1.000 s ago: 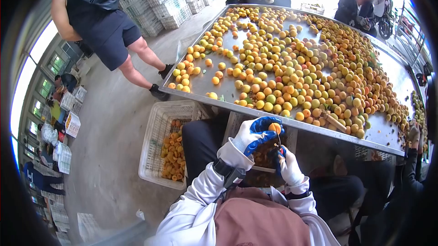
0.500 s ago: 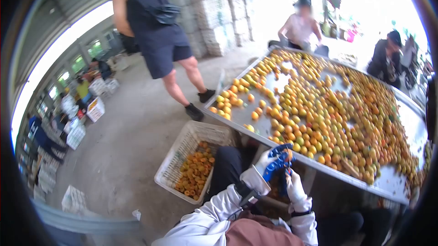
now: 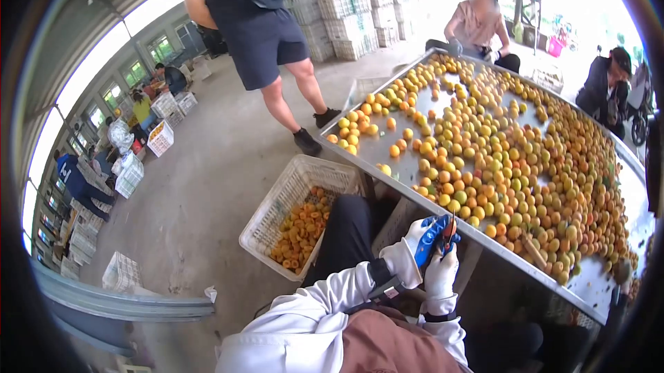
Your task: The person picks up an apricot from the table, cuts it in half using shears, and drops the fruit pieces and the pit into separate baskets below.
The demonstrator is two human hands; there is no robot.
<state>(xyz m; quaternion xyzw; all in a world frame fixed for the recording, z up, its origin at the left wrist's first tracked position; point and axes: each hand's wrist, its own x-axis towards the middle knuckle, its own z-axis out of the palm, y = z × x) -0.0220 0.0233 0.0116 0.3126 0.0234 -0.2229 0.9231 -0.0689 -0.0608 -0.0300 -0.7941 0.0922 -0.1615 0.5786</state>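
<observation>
My left hand (image 3: 426, 238), in a white glove with blue-coated fingers, is closed around an orange apricot, mostly hidden by the fingers. Just below it, my right hand (image 3: 441, 270) in a white glove grips a small pointed hand tool (image 3: 454, 223) with dark and red parts. Its slim tip points upward against the fruit; the exact kind is hard to make out. Both hands are close together at the near edge of a metal table (image 3: 399, 183). Many whole apricots (image 3: 477, 186) are spread over it.
A white plastic crate (image 3: 257, 234) of split apricots (image 3: 297, 238) stands by my left knee. A wooden stick (image 3: 533, 252) lies among the fruit. One person (image 3: 263, 41) stands beyond the crate; others sit around the table. Stacked crates (image 3: 346, 16) line the back.
My view has shifted, so the table and crate appear higher. My hands have drawn closer together, the tool's tip now points up, and less of the apricot shows.
</observation>
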